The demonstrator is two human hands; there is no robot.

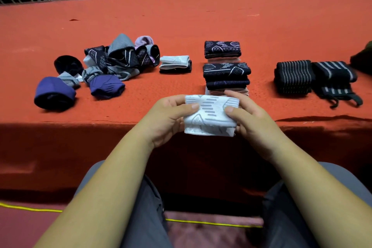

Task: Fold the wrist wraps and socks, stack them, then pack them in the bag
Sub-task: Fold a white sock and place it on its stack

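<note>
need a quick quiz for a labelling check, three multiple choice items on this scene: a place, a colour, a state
1. The unfolded sock pile lies where from the nearer folded stack? A left B right C behind
2. The held sock is A white with grey marks B red C plain black
3. That sock is A loose on the table B gripped by left hand and right hand C in a bag
1 A, pile sits to its left; 2 A, pale knit, grey pattern; 3 B, a thumb presses each side.
</note>
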